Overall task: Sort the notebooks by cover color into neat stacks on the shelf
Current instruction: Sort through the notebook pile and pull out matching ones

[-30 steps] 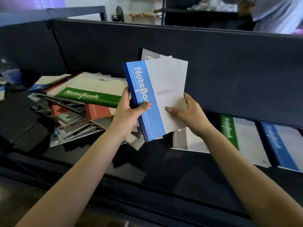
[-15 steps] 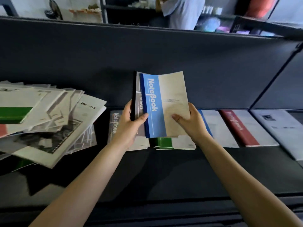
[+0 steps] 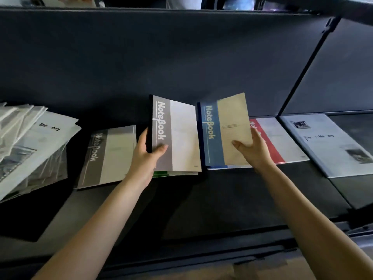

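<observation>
My left hand (image 3: pixel 148 156) grips a grey-banded notebook (image 3: pixel 177 136) by its spine, tilted up over the green stack (image 3: pixel 161 174). My right hand (image 3: pixel 254 151) holds a blue-banded notebook (image 3: pixel 220 134) by its lower right part, just above the blue stack (image 3: pixel 222 167). A grey notebook stack (image 3: pixel 110 156) lies flat to the left of my left hand. A red-banded notebook (image 3: pixel 276 142) lies flat behind my right hand. All rest on the dark shelf (image 3: pixel 201 199).
A loose heap of unsorted white and mixed booklets (image 3: pixel 34 150) fills the left end of the shelf. A white "Memory" booklet (image 3: pixel 333 144) lies at the far right beyond an upright divider post (image 3: pixel 302 69). The dark back panel (image 3: pixel 161 57) rises close behind.
The two notebooks held together have been split: my left hand keeps the grey one, my right hand has carried the blue one rightward and down over the blue stack. The view has panned right.
</observation>
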A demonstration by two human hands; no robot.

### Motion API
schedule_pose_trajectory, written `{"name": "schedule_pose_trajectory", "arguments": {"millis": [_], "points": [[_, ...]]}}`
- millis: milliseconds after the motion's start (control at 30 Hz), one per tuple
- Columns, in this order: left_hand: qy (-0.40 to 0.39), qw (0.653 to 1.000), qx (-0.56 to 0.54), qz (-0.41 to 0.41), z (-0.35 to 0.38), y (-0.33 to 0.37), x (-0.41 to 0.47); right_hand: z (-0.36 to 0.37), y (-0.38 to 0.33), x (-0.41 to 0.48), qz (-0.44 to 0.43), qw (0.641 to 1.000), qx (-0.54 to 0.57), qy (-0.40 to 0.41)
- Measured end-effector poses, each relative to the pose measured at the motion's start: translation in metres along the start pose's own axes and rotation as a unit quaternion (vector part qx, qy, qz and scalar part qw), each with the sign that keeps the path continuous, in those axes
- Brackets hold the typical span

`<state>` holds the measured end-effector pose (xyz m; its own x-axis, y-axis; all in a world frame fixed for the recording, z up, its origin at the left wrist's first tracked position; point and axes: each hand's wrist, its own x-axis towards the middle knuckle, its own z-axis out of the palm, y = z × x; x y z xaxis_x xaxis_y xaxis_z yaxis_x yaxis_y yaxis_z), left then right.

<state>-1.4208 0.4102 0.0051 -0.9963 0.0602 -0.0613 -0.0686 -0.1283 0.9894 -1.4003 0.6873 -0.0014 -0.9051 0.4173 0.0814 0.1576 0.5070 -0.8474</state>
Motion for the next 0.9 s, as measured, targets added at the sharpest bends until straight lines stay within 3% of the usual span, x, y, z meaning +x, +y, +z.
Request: {"name": "schedule_pose_trajectory", "arguments": {"millis": [267,400,467,567,667,800,900], "points": [[0.065,0.997,0.028,-0.001,-0.006,-0.017,-0.006,-0.005,0.019,0.016,0.002,0.987,-0.155,-0.027],[0.079,0.997,0.021,0.003,-0.002,-0.013,-0.009,-0.002,0.016,0.017,-0.007,0.957,-0.288,-0.045],[0.079,0.997,0.02,0.009,-0.001,-0.01,-0.013,-0.003,0.01,0.016,-0.052,0.945,-0.322,-0.037],[0.082,0.996,0.009,0.019,-0.003,-0.002,-0.019,0.005,-0.013,0.009,-0.153,0.965,-0.214,-0.027],[0.097,0.995,-0.014,0.023,-0.007,0.005,-0.022,0.028,-0.047,-0.006,-0.145,0.982,-0.044,-0.109],[0.142,0.989,-0.027,0.03,-0.022,0.014,-0.024,0.074,-0.082,-0.03,-0.016,0.927,0.181,-0.329],[0.177,0.984,-0.027,0.021,-0.049,0.018,-0.029,0.113,-0.089,-0.039,0.025,0.896,0.273,-0.351]]}}
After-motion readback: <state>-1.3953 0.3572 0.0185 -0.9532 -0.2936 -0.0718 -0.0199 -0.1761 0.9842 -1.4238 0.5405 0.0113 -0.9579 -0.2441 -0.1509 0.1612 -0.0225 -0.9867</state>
